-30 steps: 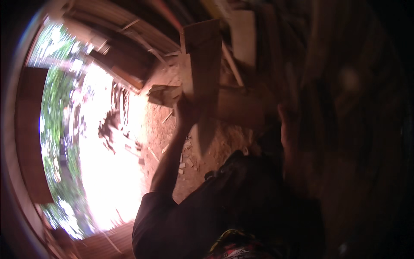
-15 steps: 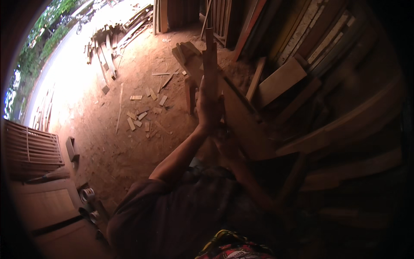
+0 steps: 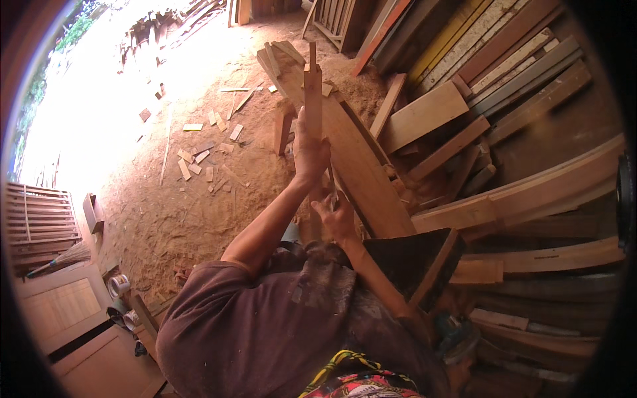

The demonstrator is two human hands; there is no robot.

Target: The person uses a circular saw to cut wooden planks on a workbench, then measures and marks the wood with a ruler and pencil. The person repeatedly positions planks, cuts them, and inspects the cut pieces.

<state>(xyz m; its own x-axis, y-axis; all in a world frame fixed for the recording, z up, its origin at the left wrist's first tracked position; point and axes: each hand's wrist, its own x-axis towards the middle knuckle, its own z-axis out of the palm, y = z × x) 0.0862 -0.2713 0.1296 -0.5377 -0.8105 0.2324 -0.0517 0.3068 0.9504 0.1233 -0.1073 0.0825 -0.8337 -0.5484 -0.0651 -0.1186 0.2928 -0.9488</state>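
Note:
My left hand [image 3: 310, 158] is wrapped round a narrow wooden piece [image 3: 312, 99], which points away from me and has a slimmer, stepped far end. Just below it and to the right, my right hand [image 3: 340, 217] is closed on a slim tool [image 3: 333, 198]; its kind is too small to make out. A thin dark edge runs up from the tool beside the wooden piece. Beneath and beyond both hands a wide wooden plank [image 3: 361, 169] slopes off to the far left, with a few short offcuts [image 3: 271, 60] on its far end.
Small wood scraps [image 3: 192, 162] lie on the sawdust-covered floor [image 3: 139, 219] at left. Boards [image 3: 424, 119] and long curved timbers [image 3: 531, 192] are stacked at right. A dark triangular box-like thing [image 3: 411, 262] stands near my right forearm. Slatted frames [image 3: 40, 212] and panelled doors [image 3: 63, 315] rest at left.
The picture has brightened, and the surroundings have shifted up and left. My left hand still grips the wooden piece, with the right close below; the right hand and its tool now show more clearly.

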